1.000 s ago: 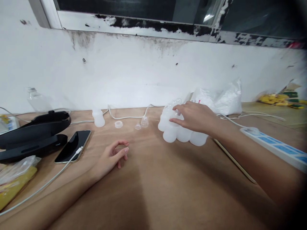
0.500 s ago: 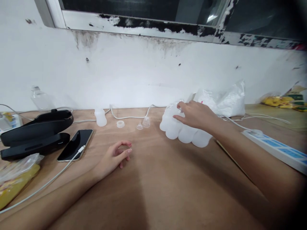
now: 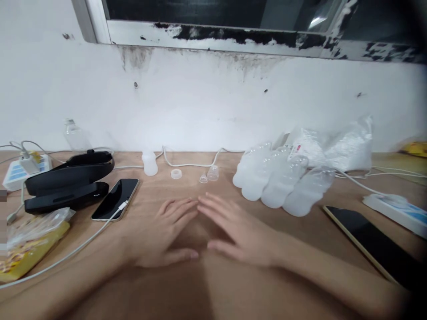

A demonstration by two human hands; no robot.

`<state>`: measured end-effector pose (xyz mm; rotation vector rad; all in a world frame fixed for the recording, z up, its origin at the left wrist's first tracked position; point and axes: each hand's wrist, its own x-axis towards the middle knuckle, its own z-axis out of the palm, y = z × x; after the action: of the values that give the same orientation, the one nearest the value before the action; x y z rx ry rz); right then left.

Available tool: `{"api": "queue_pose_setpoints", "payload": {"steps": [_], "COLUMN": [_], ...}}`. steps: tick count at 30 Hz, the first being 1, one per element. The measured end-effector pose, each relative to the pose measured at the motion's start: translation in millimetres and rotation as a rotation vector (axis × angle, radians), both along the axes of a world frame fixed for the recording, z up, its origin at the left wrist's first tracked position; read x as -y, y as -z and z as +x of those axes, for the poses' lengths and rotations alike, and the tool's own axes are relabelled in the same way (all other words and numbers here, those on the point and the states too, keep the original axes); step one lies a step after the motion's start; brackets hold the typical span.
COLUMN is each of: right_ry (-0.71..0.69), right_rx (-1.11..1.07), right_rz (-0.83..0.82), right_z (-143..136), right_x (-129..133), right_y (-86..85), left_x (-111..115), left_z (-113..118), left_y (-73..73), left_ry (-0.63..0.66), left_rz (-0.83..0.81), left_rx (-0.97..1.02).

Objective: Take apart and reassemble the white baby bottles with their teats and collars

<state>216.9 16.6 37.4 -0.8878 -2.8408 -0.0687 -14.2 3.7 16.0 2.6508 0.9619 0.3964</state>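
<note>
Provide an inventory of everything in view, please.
gear: unclear, black, left
power strips: two, white-blue, both ends
adapter: one, white, left
clear bottle: one, colourless, left
phone: one, dark, left
packet: one, yellow, front left
lone bottle: one, white, left
ring: one, whitish, centre
domes: two, clear, centre
grouped bottles: several, white, right
bag: unclear, white, back right
slab: one, black, right
bundle: unclear, yellow, right edge
cables: several, white, scattered
window: one, dark, top
wall: one, white, back
table: one, brown, foreground
left hand: one, bare, centre
right hand: one, bare, centre
</note>
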Motion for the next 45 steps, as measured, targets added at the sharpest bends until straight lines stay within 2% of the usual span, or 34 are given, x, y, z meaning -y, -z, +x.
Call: {"api": "queue_pose_setpoints", "payload": {"steps": [3, 6, 13, 27, 32, 35, 39, 42, 45], "right_ry": [-0.002, 0.039, 0.031, 0.034, 0.05, 0.197, 0.529, 0.578, 0.589], "right_rx": [0.043, 0.009, -0.076, -0.046, -0.081, -0.231, -0.34, -0.334, -0.312], "right_rz": [-0.231, -0.313, -0.335, -0.319, -0.31, -0.253, -0.155, -0.113, -0.087], "right_z": [-5, 0, 0, -1, -2, -7, -21, -30, -35], "right_x": [14, 14, 11, 12, 13, -7, -62, -98, -114], "right_y": [30.5, 42.0, 40.3, 39.1, 36.7, 34.1, 31.3, 32.9, 39.6], "left_x": [3, 3, 3, 1, 1, -17, -69, -108, -127], "left_z": [-6, -8, -5, -6, -9, -10, -4, 2, 3], "left_y": [1.6, 8.2, 9.8, 16.8, 9.6, 2.6, 4.8, 13.7, 21.1], "left_ry": [0.096, 0.087, 0.06, 0.092, 0.075, -0.088, -0.423, -0.531, -0.562], "left_rz": [-0.039, -0.08, -0.092, -0.084, -0.149, -0.117, 0.24, 0.274, 0.272], "left_rx": [-0.187, -0.213, -0.167, -0.202, -0.169, -0.122, -0.151, -0.154, -0.155]}}
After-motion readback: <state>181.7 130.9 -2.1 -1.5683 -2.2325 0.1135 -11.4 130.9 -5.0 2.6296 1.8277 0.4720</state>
